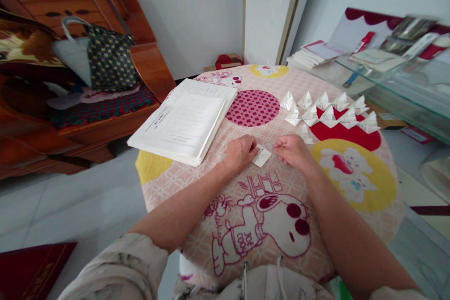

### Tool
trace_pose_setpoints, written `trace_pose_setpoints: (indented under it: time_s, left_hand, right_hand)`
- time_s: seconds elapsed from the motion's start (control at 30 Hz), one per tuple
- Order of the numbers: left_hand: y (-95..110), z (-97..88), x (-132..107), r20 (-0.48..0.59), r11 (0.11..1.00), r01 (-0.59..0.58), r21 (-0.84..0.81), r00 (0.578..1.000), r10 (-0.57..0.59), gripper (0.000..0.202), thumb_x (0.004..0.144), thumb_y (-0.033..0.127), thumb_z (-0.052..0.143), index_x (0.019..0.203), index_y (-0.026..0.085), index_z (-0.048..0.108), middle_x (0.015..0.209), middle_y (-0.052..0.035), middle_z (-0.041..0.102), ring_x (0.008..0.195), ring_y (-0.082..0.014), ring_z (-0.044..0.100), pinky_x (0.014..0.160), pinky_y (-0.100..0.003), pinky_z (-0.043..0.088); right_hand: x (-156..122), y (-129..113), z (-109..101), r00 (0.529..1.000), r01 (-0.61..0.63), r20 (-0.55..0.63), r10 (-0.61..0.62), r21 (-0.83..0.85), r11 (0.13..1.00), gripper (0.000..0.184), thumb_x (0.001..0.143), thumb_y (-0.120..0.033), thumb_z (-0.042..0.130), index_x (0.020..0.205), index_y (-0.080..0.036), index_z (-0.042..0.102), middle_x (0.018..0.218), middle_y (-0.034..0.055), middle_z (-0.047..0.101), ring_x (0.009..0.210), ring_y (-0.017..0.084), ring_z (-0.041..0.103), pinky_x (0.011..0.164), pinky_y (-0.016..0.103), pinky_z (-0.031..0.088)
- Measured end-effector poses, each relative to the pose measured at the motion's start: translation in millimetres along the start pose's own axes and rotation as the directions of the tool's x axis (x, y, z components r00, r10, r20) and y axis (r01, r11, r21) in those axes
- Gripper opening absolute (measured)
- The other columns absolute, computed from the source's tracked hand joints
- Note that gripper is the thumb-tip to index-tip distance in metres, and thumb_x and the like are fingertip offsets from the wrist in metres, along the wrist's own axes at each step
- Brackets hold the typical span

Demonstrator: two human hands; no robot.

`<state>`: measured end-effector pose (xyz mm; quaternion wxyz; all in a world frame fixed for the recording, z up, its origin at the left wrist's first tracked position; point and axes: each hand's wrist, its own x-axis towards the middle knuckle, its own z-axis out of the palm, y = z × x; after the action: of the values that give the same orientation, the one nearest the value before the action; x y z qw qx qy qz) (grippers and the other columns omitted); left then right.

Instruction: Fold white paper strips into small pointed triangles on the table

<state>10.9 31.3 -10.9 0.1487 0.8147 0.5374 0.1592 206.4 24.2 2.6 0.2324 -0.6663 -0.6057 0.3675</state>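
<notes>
A small white folded paper piece point(262, 155) lies on the round table's patterned cloth point(253, 211). My left hand point(239, 152) rests curled on the cloth and pinches the paper's left edge. My right hand point(292, 149) sits just right of the paper, fingers curled and pressed down at its right edge. Several finished white folded paper triangles point(330, 113) stand in rows behind my right hand. A thick stack of printed sheets point(186, 122) lies to the left of my left hand.
A wooden bench point(105, 117) with a dotted bag point(108, 58) stands left of the table. A glass counter point(404, 79) with boxes and booklets point(312, 54) is at the right. Grey tiled floor point(70, 197) surrounds the table.
</notes>
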Motion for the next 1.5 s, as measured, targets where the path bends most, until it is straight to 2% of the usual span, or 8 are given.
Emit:
trace_pose_setpoints:
  time_s: [0.23, 0.43, 0.6, 0.9, 1.07, 1.23, 1.37, 1.5]
  left_hand:
    - [0.4, 1.2, -2.1, -0.03, 1.0, -0.006, -0.026, 1.0, 0.006, 0.01, 0.091, 0.025, 0.059, 0.087, 0.017, 0.064, 0.087, -0.0048, 0.068, 0.08, -0.0172, 0.06, 0.072, -0.029, 0.043]
    - [-4.3, 2.2, 2.4, -0.051, 0.993, 0.012, -0.114, 0.999, -0.018, 0.011, 0.087, 0.025, 0.064, 0.081, 0.015, 0.067, 0.079, -0.0036, 0.068, 0.072, -0.0155, 0.057, 0.067, -0.028, 0.039]
    - [-18.5, -6.4, 9.6, 0.021, 0.93, 0.056, -0.363, 0.998, -0.052, 0.004, 0.079, 0.017, 0.069, 0.077, 0.014, 0.069, 0.068, 0.0002, 0.066, 0.062, -0.0108, 0.054, 0.06, -0.024, 0.037]
    - [-42.5, -22.1, 11.0, 0.218, 0.809, 0.083, -0.582, 0.974, 0.057, 0.013, 0.078, 0.026, 0.065, 0.075, 0.014, 0.068, 0.056, 0.003, 0.059, 0.05, -0.0075, 0.05, 0.051, -0.02, 0.037]
    - [-35.2, -24.5, 6.4, 0.177, 0.922, -0.045, -0.384, 0.977, 0.122, 0.008, 0.069, 0.021, 0.071, 0.074, 0.016, 0.067, 0.065, 0.0024, 0.063, 0.059, -0.0092, 0.052, 0.057, -0.022, 0.038]
    - [-18.0, -21.6, -1.5, 0.086, 0.982, -0.135, -0.134, 0.985, 0.147, 0.005, 0.077, 0.019, 0.064, 0.081, 0.018, 0.067, 0.076, -0.0009, 0.067, 0.068, -0.0131, 0.056, 0.065, -0.026, 0.04]
    - [-13.5, -19.4, -3.8, 0.075, 0.981, -0.171, -0.095, 0.981, 0.178, 0.006, 0.081, 0.018, 0.063, 0.083, 0.018, 0.069, 0.082, -0.003, 0.069, 0.072, -0.0142, 0.058, 0.069, -0.027, 0.042]
    - [-12.7, -18.9, -3.7, 0.082, 0.986, -0.139, -0.092, 0.986, 0.147, 0.008, 0.083, 0.018, 0.062, 0.083, 0.017, 0.07, 0.081, -0.0039, 0.07, 0.072, -0.0143, 0.059, 0.069, -0.026, 0.042]
  right_hand:
    - [1.2, -0.9, 4.1, 0.994, 0.102, -0.04, -0.097, 0.132, 0.986, 0.01, 0.076, -0.014, 0.06, 0.072, -0.015, 0.069, 0.057, -0.0003, 0.064, 0.044, 0.011, 0.054, 0.044, 0.021, 0.04]
    - [0.0, -12.5, 13.0, 0.953, 0.287, -0.065, -0.294, -0.107, 0.952, 0.005, 0.073, -0.016, 0.072, 0.077, -0.016, 0.073, 0.074, 0.0042, 0.074, 0.067, 0.017, 0.065, 0.061, 0.026, 0.046]
    - [-0.1, -21.5, 18.0, 0.966, 0.24, -0.022, -0.259, -0.302, 0.923, 0.01, 0.072, -0.018, 0.078, 0.08, -0.016, 0.074, 0.075, 0.0048, 0.073, 0.067, 0.017, 0.065, 0.063, 0.027, 0.043]
    - [2.3, -21.4, 18.5, 0.973, 0.209, -0.035, -0.23, -0.303, 0.93, 0.011, 0.07, -0.017, 0.079, 0.079, -0.016, 0.073, 0.074, 0.0036, 0.073, 0.066, 0.017, 0.063, 0.06, 0.026, 0.042]
    - [-1.2, -22.3, 15.2, 0.97, 0.23, -0.02, -0.243, -0.266, 0.936, 0.012, 0.07, -0.017, 0.078, 0.081, -0.018, 0.074, 0.07, 0.0015, 0.07, 0.063, 0.015, 0.06, 0.058, 0.025, 0.039]
    - [-6.0, -20.7, 13.1, 0.919, 0.374, 0.007, -0.395, -0.337, 0.864, 0.008, 0.073, -0.013, 0.074, 0.071, -0.019, 0.068, 0.073, 0.0007, 0.065, 0.066, 0.014, 0.055, 0.061, 0.026, 0.036]
    - [-3.7, -16.7, 14.6, 0.863, 0.494, 0.104, -0.494, -0.375, 0.784, 0.028, 0.079, -0.011, 0.069, 0.056, -0.018, 0.054, 0.07, 0.0003, 0.056, 0.066, 0.014, 0.05, 0.063, 0.028, 0.034]
    - [-2.2, -15.6, 15.7, 0.83, 0.554, 0.169, -0.532, -0.362, 0.75, 0.032, 0.081, -0.008, 0.066, 0.055, -0.019, 0.051, 0.07, 0.0, 0.052, 0.069, 0.015, 0.049, 0.066, 0.029, 0.034]
